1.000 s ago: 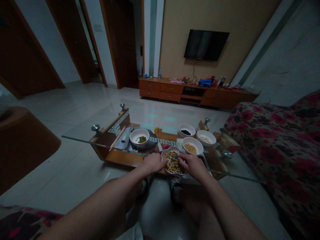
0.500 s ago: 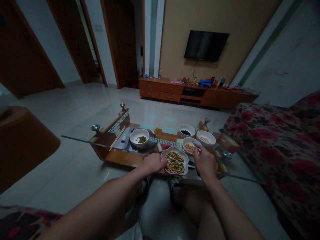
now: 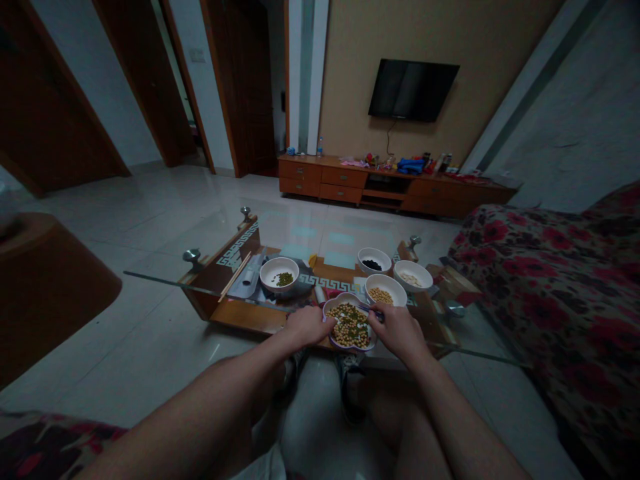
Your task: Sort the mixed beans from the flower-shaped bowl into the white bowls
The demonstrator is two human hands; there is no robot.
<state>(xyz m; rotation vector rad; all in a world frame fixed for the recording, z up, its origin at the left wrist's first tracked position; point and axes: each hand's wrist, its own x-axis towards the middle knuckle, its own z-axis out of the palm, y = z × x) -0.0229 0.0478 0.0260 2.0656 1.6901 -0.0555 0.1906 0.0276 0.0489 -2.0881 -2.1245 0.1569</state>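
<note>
My left hand (image 3: 307, 325) grips the left edge of a scalloped white dish (image 3: 356, 299), thumb over the rim. Yellow beans, green beans and a few white pieces are mixed in it. Over the dish's right side, my right hand (image 3: 397, 328) pinches slim dark tweezers (image 3: 371, 309), their tips pointing left above the mix. Just behind that hand stands a white bowl (image 3: 399, 293) with yellow beans. Further back are a bowl (image 3: 367, 254) of black beans and a bowl (image 3: 425, 277) with pale flat pieces. To the left, another bowl (image 3: 269, 270) contains green beans.
Everything stands on a glass coffee table (image 3: 165, 279) with a projecting front edge. Wooden chopsticks (image 3: 235, 277) lie at its left. A flowered sofa (image 3: 530, 267) is on the right, a wooden stool (image 3: 55, 280) on the left. Beyond are a TV cabinet (image 3: 340, 177) and a television (image 3: 414, 91).
My right hand has moved left and toward me with the tweezers, from the yellow-bean bowl to above the scalloped dish. My left hand stays on the dish's edge.
</note>
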